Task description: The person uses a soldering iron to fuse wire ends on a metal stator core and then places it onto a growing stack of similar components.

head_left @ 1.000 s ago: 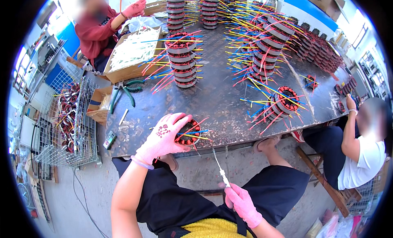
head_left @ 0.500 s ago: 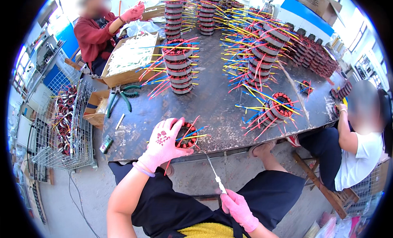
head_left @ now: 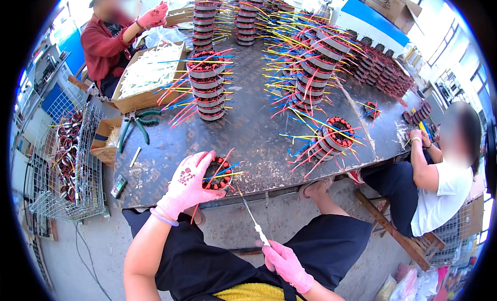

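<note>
The left hand grips a wired ring between thumb and fingers at the worktop's near edge; the right hand's fingers pinch a white-handled tool, tip near the ring.

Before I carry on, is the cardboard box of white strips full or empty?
The cardboard box looks nearly full: white strips reach about to its rim.

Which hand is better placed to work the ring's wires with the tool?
Right, probably: the right hand holds the tool, tip pointing toward the ring, which the left hand grips.
</note>
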The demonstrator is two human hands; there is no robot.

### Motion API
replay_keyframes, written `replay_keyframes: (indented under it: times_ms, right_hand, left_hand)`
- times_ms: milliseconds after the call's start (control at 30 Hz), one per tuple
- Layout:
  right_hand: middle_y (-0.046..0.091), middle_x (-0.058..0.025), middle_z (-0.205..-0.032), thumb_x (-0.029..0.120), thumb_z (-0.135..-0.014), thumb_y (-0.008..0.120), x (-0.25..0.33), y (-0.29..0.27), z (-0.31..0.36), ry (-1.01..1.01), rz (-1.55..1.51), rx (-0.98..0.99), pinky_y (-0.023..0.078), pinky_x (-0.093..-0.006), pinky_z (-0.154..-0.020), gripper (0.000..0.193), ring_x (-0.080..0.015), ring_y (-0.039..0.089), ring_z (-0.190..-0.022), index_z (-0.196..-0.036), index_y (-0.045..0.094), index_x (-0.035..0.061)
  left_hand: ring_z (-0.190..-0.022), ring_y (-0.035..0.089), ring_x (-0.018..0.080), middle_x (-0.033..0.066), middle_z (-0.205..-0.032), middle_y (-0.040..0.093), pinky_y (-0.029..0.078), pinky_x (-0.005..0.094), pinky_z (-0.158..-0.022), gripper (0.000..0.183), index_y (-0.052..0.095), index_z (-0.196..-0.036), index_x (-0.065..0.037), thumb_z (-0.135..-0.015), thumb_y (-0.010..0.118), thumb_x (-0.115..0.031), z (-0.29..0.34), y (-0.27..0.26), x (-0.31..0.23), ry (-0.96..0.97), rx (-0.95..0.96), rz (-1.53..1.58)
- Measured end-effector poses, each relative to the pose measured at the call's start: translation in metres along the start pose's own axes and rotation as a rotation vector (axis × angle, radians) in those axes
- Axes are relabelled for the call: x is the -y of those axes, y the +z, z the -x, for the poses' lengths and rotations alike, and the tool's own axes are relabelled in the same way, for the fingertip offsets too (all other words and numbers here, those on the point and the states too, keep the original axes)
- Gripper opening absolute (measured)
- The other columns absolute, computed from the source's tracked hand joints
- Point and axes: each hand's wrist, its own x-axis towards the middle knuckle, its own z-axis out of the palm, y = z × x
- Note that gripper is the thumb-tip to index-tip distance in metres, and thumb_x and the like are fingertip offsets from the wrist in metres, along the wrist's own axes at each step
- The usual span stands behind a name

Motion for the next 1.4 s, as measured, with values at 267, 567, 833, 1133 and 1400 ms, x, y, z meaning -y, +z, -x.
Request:
replay_keyframes:
  times_ms: [267, 567, 833, 1133, 1400]
  right_hand:
    - [0.042, 0.0064, -0.066, 0.027, -0.102, 0.051, -0.0035, -0.0008, -0.0009, 0.001, 0.049, -0.019, 0.031, -0.0215, -0.053, 0.038, -0.0042, 0.038, -0.057, -0.129, 0.056, 0.0003]
    - [0.043, 0.0069, -0.065, 0.024, -0.102, 0.049, -0.0012, 0.0011, 0.0007, 0.007, -0.014, -0.009, 0.030, -0.0196, -0.054, 0.040, -0.0035, 0.040, -0.058, -0.132, 0.054, -0.0019]
    - [0.044, 0.0054, -0.066, 0.027, -0.102, 0.051, -0.0061, -0.0017, 0.0002, -0.013, -0.008, -0.015, 0.032, -0.0221, -0.053, 0.038, -0.0043, 0.040, -0.058, -0.128, 0.056, 0.0002]
    - [0.044, 0.0057, -0.069, 0.025, -0.102, 0.051, -0.0030, 0.0002, 0.0016, -0.005, -0.029, -0.021, 0.032, -0.0215, -0.053, 0.037, -0.0041, 0.039, -0.058, -0.129, 0.056, -0.0008]
    - [0.044, 0.0055, -0.069, 0.024, -0.102, 0.051, -0.0043, -0.0014, 0.0007, 0.000, -0.023, -0.010, 0.033, -0.0212, -0.054, 0.037, -0.0043, 0.041, -0.059, -0.129, 0.055, -0.0010]
  left_hand:
    - [-0.128, 0.046, 0.0388, 0.0207, -0.137, 0.048, 0.037, 0.0444, -0.108, 0.098, 0.045, -0.139, -0.001, -0.061, 0.086, -0.044, 0.0003, -0.0024, -0.0007, -0.003, 0.007, 0.006]
    - [-0.128, 0.045, 0.0379, 0.0199, -0.138, 0.048, 0.036, 0.0439, -0.109, 0.099, 0.044, -0.140, -0.001, -0.061, 0.086, -0.044, 0.0019, -0.0021, 0.0017, 0.003, 0.002, -0.014]
    - [-0.129, 0.045, 0.0379, 0.0197, -0.139, 0.047, 0.036, 0.0439, -0.109, 0.100, 0.043, -0.141, -0.001, -0.062, 0.086, -0.044, 0.0008, -0.0016, 0.0002, -0.007, 0.014, -0.011]
    - [-0.128, 0.045, 0.0382, 0.0197, -0.139, 0.047, 0.036, 0.0442, -0.108, 0.100, 0.043, -0.141, -0.001, -0.062, 0.086, -0.044, 0.0008, 0.0005, 0.0016, 0.001, 0.010, -0.009]
    - [-0.128, 0.046, 0.0381, 0.0194, -0.139, 0.047, 0.037, 0.0438, -0.108, 0.099, 0.043, -0.141, -0.001, -0.062, 0.086, -0.043, 0.0003, -0.0006, -0.0004, 0.000, 0.009, -0.008]
